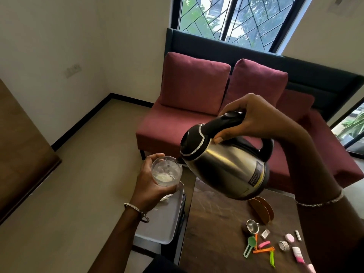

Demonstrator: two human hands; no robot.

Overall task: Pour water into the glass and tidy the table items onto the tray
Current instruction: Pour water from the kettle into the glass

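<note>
My left hand grips a clear glass from the left, holding it up above the far end of a white tray. My right hand holds the black handle of a steel kettle, tilted so its spout touches the glass rim. Water is foaming inside the glass. On the dark wooden table lie small items: a metal funnel, a green spoon, coloured clips, a small tin and a pink tube.
A brown wooden holder stands on the table below the kettle. A maroon sofa sits behind the table under a window. The tray lies to the left of the table's edge, over beige floor.
</note>
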